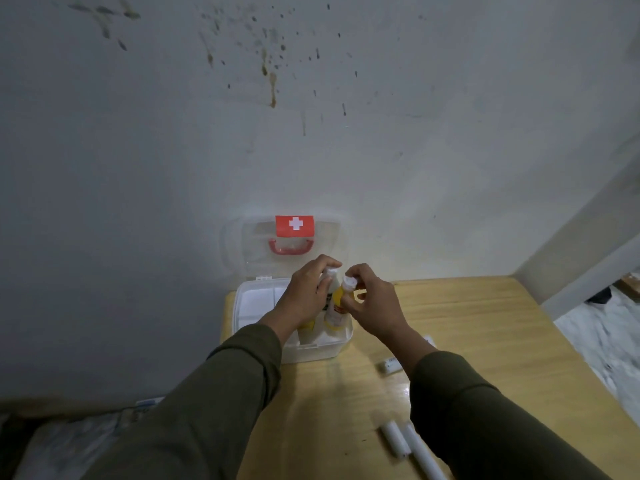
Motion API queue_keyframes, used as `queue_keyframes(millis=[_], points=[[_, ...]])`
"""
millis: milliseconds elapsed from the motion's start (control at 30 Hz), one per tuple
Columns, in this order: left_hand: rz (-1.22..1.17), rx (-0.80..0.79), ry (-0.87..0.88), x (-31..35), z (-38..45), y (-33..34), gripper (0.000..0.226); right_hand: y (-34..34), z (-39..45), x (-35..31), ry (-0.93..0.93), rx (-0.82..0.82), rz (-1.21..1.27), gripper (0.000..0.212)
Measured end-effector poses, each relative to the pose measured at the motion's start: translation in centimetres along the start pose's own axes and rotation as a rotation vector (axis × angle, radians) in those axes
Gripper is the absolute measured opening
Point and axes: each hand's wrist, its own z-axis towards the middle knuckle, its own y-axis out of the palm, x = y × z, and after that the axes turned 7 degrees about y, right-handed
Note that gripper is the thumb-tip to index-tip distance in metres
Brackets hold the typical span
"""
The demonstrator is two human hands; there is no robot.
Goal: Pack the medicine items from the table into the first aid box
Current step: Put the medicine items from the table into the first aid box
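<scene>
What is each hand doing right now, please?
Left hand: closed on a yellow bottle.
Right hand: closed on another yellow bottle.

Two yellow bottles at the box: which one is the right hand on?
The nearer yellow bottle, on the right: the right hand pinches it just below its white cap. The left hand covers the other yellow bottle behind it.

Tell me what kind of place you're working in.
Probably a plain room in a home, not a clinic: a small wooden table pushed into a corner, a stained bare wall, and a household first aid box.
</scene>
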Motion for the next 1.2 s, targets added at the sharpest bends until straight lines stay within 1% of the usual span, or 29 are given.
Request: queue_keyframes(millis=[133,267,367,500,733,867,1067,1200], points=[[-0.001,-0.036,-0.046,-1.1,0.5,0.1,0.027,1.0,0.4,0.9,0.005,-0.086,-0.075,0.026],[0.009,-0.101,-0.045,-2.5,0.5,0.2,0.028,2.1,0.5,1.7,-0.007,-0.129,-0.16,0.027],[0.006,-0.133,-0.042,-3.5,0.2,0.4,0.025,2.9,0.5,2.4,-0.017,-0.12,-0.235,0.028],[-0.014,-0.141,-0.062,-3.8,0.1,0.8,0.021,3.4,0.2,2.4,-0.044,-0.104,-0.268,0.029],[0.026,-0.113,-0.079,-4.2,0.0,1.2,0.028,3.5,0.1,2.6,-0.087,-0.086,-0.269,0.03],[0.069,-0.082,-0.074,-3.2,-0.2,1.3,0.029,2.6,0.0,3.2,-0.094,-0.078,-0.241,0.037],[0.067,0.003,-0.064,-0.1,0.2,1.2,0.034,-1.1,-0.3,4.6,-0.022,-0.058,-0.157,0.051],[0.075,0.104,-0.007,2.6,0.8,2.7,0.038,-4.7,-0.5,6.7,0.026,-0.056,-0.138,0.051]])
